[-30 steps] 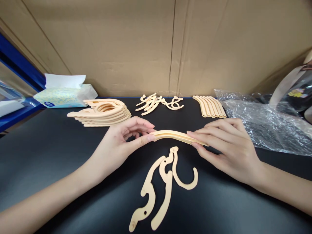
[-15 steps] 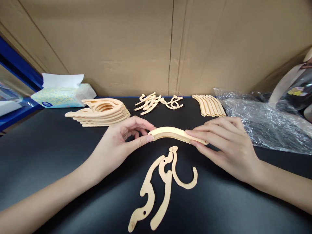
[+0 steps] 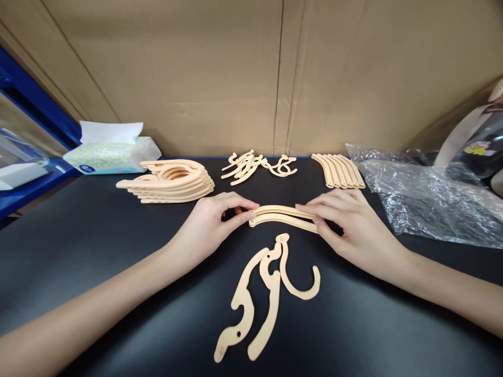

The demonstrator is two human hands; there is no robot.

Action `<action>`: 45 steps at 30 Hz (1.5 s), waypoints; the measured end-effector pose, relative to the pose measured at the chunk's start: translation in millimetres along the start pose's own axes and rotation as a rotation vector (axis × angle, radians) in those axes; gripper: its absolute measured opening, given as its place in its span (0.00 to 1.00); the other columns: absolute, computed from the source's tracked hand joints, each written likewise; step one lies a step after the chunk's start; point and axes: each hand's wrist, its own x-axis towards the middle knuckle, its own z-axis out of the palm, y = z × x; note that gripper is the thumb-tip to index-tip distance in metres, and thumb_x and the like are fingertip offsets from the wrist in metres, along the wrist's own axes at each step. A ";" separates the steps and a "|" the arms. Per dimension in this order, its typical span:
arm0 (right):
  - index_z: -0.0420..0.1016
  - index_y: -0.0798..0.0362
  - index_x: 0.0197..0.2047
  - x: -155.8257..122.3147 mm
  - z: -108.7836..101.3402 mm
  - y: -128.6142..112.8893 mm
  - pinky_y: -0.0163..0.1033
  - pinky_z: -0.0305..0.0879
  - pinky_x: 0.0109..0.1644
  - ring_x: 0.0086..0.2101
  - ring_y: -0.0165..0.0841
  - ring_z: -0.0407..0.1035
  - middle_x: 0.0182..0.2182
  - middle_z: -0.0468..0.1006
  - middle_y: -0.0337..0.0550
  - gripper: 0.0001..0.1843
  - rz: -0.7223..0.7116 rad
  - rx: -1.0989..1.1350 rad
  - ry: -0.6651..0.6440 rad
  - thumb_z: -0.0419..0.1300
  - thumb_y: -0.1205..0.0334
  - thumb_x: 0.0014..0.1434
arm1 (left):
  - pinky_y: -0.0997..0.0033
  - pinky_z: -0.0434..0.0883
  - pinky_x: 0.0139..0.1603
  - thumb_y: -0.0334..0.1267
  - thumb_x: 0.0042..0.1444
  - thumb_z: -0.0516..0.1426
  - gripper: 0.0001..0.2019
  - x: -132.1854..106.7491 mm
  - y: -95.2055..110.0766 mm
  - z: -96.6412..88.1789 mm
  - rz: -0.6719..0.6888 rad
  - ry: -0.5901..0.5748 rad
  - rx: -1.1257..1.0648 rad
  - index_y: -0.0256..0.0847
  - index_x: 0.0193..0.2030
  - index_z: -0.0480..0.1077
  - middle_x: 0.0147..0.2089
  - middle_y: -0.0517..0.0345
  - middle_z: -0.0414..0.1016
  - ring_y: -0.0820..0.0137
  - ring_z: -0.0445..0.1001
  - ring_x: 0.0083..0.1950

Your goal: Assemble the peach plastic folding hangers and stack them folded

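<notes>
Across the middle of the head view lies a curved beige bar (image 3: 283, 221), a pale hanger-arm piece with a dark slot along its length. My left hand (image 3: 218, 217) pinches its left end between thumb and fingers. At the right end, my right hand (image 3: 346, 222) grips it the same way and covers the tip. Just below the bar, a beige hook (image 3: 298, 290) lies on the black table. Beside it are a notched curved hanger piece (image 3: 245, 311) with a small hole and a similar one (image 3: 271, 298) touching it.
Stacked beige hanger parts (image 3: 173, 183) lie at the back left, before a tissue pack (image 3: 112, 154). Loose hooks (image 3: 255, 165) sit at the back centre. A row of curved bars (image 3: 338, 172) stands right of them, near crumpled clear plastic (image 3: 428, 199). Cardboard (image 3: 216, 73) rises behind.
The bar has been turned in my fingers, so its slotted side now faces me. Both hands have shifted slightly with it and stay at its two ends.
</notes>
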 end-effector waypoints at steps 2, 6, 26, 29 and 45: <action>0.77 0.52 0.47 0.2 -0.6 -0.4 0.46 0.55 0.50 0.43 0.36 0.70 0.41 0.80 0.40 0.15 0.008 0.001 -0.016 0.52 0.71 0.65 | 0.72 0.67 0.36 0.42 0.61 0.58 0.11 -0.6 0.0 0.0 0.031 -0.012 0.007 0.42 0.44 0.79 0.41 0.61 0.80 0.70 0.74 0.38; 0.79 0.51 0.45 1.0 -2.0 -2.7 0.46 0.55 0.51 0.43 0.36 0.70 0.41 0.80 0.40 0.14 0.027 0.012 -0.026 0.52 0.69 0.64 | 0.71 0.69 0.44 0.42 0.64 0.56 0.12 -2.2 0.6 0.1 0.084 -0.017 0.033 0.42 0.45 0.78 0.43 0.59 0.79 0.69 0.75 0.43; 0.77 0.49 0.48 -0.4 -2.9 -2.2 0.46 0.56 0.50 0.40 0.35 0.70 0.39 0.77 0.40 0.12 0.014 -0.010 -0.048 0.58 0.66 0.63 | 0.66 0.70 0.46 0.47 0.64 0.57 0.13 -8.6 -6.0 -1.8 0.200 -0.030 0.258 0.43 0.48 0.76 0.44 0.58 0.78 0.65 0.74 0.45; 0.77 0.48 0.48 -0.2 -3.8 -3.5 0.46 0.56 0.50 0.41 0.36 0.70 0.40 0.78 0.40 0.11 0.022 -0.012 -0.056 0.58 0.66 0.63 | 0.66 0.69 0.48 0.45 0.64 0.57 0.12 -8.4 -8.0 -4.3 0.224 -0.051 0.253 0.44 0.49 0.75 0.47 0.58 0.79 0.65 0.74 0.47; 0.76 0.51 0.51 -5.1 -12.4 -19.6 0.39 0.63 0.54 0.53 0.32 0.69 0.50 0.80 0.40 0.15 -0.536 -0.063 -0.037 0.49 0.69 0.70 | 0.73 0.63 0.31 0.43 0.65 0.52 0.12 -9.1 3.7 -11.8 -0.002 0.037 0.137 0.42 0.31 0.65 0.28 0.65 0.68 0.72 0.65 0.29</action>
